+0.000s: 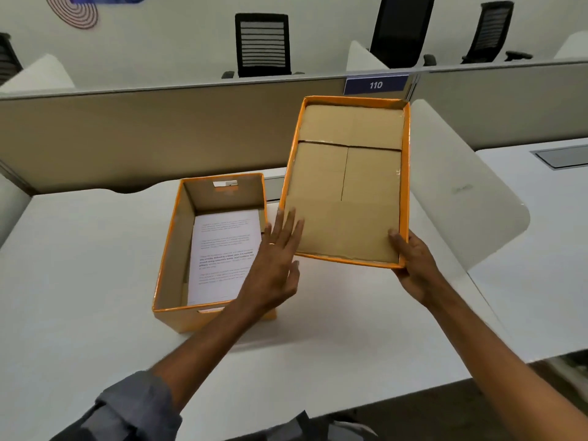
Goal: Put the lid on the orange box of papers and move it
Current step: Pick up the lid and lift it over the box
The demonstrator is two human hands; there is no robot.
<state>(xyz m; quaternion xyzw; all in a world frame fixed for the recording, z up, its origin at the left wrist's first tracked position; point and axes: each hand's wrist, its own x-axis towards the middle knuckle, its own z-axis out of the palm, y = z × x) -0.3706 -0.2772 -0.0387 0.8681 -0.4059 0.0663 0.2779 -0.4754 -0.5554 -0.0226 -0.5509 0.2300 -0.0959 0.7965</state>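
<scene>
Rectangular orange cardboard box [178, 249] of printed white papers [222, 256] open on smooth white desk [79, 265]. Right hand [413, 268] grips tilted orange-rimmed cardboard lid [346, 186] corner, raised right of box; left hand [276, 259] spread flat, empty, fingertips at lid edge.

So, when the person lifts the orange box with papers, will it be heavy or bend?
Probably light: the paper stack covers only the bottom of the orange box. The walls look like thin cardboard, so they may flex a little under grip. The cut-out handle in the far wall suggests it lifts steadily by both ends.
</scene>
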